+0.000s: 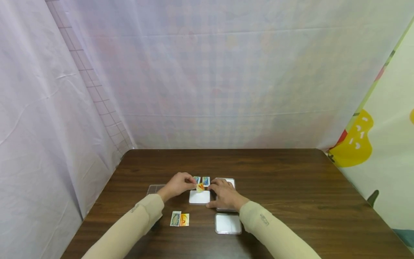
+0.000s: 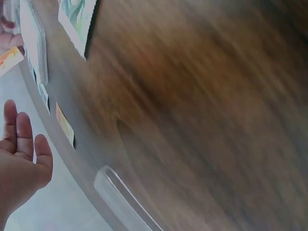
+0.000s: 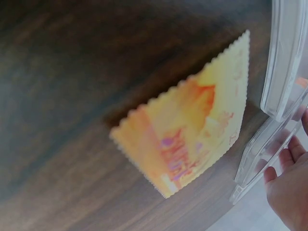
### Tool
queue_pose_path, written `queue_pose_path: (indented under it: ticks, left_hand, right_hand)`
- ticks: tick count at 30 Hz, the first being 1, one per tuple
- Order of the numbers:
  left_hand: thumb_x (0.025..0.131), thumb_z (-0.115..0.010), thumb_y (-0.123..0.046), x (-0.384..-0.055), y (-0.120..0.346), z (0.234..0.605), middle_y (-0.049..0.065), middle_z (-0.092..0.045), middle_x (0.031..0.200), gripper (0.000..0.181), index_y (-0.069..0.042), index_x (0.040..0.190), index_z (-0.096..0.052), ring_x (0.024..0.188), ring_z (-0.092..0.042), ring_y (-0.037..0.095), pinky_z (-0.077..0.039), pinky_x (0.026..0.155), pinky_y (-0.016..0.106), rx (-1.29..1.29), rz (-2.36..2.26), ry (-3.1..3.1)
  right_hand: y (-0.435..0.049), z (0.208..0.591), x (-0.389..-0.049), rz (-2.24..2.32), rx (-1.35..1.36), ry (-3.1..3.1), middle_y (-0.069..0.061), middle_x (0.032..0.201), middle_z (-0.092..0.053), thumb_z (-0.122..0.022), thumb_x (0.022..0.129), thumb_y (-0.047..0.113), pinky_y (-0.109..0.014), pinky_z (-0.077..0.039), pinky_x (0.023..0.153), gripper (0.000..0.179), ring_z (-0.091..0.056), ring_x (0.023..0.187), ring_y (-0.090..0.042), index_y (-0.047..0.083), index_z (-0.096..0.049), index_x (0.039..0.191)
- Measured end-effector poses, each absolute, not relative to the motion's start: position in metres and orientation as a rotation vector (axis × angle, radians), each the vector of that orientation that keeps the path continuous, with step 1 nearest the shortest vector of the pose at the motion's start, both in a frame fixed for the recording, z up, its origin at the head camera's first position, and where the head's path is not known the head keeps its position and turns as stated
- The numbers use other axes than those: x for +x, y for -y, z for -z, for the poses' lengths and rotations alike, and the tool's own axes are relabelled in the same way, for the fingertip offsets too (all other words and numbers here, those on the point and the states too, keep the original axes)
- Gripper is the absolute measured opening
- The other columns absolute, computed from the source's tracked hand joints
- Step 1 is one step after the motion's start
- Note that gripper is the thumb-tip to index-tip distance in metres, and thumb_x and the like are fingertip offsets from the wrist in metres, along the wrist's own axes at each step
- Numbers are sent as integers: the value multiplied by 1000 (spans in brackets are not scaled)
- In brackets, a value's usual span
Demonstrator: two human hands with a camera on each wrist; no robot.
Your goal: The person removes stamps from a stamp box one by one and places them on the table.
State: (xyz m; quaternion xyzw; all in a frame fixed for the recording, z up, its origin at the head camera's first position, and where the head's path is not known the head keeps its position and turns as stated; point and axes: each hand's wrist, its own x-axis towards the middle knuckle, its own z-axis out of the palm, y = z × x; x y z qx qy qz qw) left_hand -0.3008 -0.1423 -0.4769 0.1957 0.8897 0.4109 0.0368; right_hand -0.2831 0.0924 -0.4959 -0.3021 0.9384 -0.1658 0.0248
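My left hand (image 1: 179, 185) pinches a small orange-and-yellow stamp (image 1: 200, 187) above a white-backed plastic case (image 1: 199, 198). In the left wrist view the lower fingers (image 2: 24, 132) show, while the pinching tips are out of frame. Palm down, my right hand (image 1: 224, 193) rests over a larger clear case (image 1: 231, 181), its index fingertip close to the stamp and its thumb beside the smaller case. Two blue-green stamps (image 1: 206, 181) lie just beyond. The right wrist view shows another yellow-orange stamp (image 3: 187, 120) with perforated edges and clear case walls (image 3: 281, 62).
Nearer me on the brown table (image 1: 284, 216) lie a green stamp (image 1: 175, 218) and an orange one (image 1: 184, 219) side by side. A white-backed case (image 1: 228, 223) sits below my right hand. Another clear case (image 1: 153, 189) is partly behind my left wrist. White curtains (image 1: 207, 79) hang behind.
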Motion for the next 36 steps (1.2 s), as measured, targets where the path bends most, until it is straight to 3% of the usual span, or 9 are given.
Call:
queue_pose_path:
  ticks: [12, 19, 27, 36]
  left_hand:
    - [89, -73, -13, -295, 173, 470, 1, -66, 93, 5, -9, 87, -73, 81, -55, 16, -47, 71, 33, 510, -1279, -2732]
    - [87, -74, -13, -292, 192, 468, 1, -68, 91, 6, -7, 85, -73, 85, -57, 15, -47, 79, 36, 539, -1197, -2774]
    - [86, -75, -11, -291, 204, 469, 3, -69, 89, 7, -4, 85, -72, 83, -56, 13, -45, 80, 35, 561, -1160, -2730]
    - [88, -70, -7, -288, 208, 465, -5, -64, 74, 8, -7, 81, -72, 63, -53, 13, -43, 57, 26, 561, -1157, -2552]
  right_hand:
    - [-94, 496, -283, 524, -949, -2893, -15, 140, -48, -77, 82, 48, -57, -32, 104, 57, -38, 134, -37, 12, -62, 124]
    - [-94, 495, -283, 535, -954, -2883, -15, 140, -48, -77, 82, 48, -57, -31, 105, 58, -38, 133, -37, 11, -62, 125]
    - [-94, 496, -283, 546, -968, -2882, -15, 139, -47, -78, 82, 47, -57, -31, 104, 58, -39, 132, -37, 11, -62, 124]
    - [-95, 497, -283, 541, -956, -2883, -15, 140, -47, -77, 82, 48, -57, -31, 105, 58, -39, 133, -37, 12, -62, 125]
